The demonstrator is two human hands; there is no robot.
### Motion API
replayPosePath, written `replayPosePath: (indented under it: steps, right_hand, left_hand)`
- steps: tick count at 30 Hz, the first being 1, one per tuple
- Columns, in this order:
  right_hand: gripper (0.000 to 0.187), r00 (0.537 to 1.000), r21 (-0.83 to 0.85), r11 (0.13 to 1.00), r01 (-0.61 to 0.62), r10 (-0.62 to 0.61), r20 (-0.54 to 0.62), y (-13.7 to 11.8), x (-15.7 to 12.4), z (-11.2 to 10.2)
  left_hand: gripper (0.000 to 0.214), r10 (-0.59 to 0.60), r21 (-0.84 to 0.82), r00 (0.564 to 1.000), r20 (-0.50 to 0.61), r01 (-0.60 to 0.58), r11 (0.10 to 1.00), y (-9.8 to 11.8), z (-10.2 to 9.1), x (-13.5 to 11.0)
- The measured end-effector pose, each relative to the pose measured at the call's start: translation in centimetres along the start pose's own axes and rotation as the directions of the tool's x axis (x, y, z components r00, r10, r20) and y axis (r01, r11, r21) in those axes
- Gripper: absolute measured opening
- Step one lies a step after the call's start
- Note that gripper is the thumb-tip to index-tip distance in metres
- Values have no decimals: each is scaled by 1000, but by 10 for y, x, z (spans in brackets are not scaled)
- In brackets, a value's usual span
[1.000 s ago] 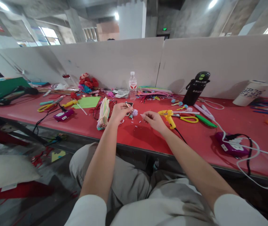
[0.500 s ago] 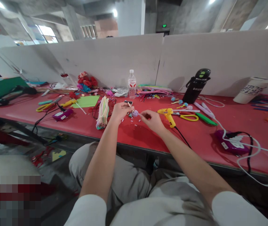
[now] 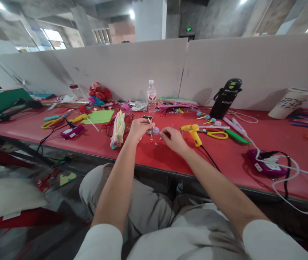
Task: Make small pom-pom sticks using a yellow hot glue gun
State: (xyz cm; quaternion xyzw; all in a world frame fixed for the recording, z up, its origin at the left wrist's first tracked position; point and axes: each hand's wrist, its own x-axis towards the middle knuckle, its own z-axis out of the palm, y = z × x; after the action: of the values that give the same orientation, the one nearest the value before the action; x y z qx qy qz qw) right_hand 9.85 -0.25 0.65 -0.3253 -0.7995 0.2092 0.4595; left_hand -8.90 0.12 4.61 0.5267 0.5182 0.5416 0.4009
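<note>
Between my hands is a small fluffy lilac ball [image 3: 156, 131], low over the red table. My left hand [image 3: 140, 128] is closed in a pinch on a thin pale stem that seems to run to the ball. My right hand [image 3: 172, 138] pinches at the ball's right side; whatever sits between its fingertips is too small to name. Tiny pale bits [image 3: 156, 144] lie scattered below. To the left of my left hand rests a bundle of pastel fuzzy stems [image 3: 118, 130]. A yellow glue gun [image 3: 193, 133] lies right of my right hand.
Yellow-handled scissors [image 3: 217, 135], a purple power block [image 3: 264, 165] and a black bottle [image 3: 224, 99] are on the right. A water bottle [image 3: 152, 97] stands at the back by the white partition [image 3: 102, 72]. Green paper [image 3: 100, 117] lies left. White and black cables trail over the edge.
Both hands hold nearly the same place, with only slight finger movement at the lilac ball. The other things on the table have not moved.
</note>
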Motion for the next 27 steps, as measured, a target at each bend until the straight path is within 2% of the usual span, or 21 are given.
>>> replayPosePath:
  steps: [20, 27]
  right_hand:
    - [11, 998, -72, 997, 40, -37, 47, 4, 0, 2]
    - [14, 998, -27, 999, 19, -18, 56, 4, 0, 2]
  left_hand:
    - [27, -22, 57, 999, -27, 24, 998, 0, 6, -2]
    - [27, -23, 60, 999, -22, 25, 998, -1, 6, -3]
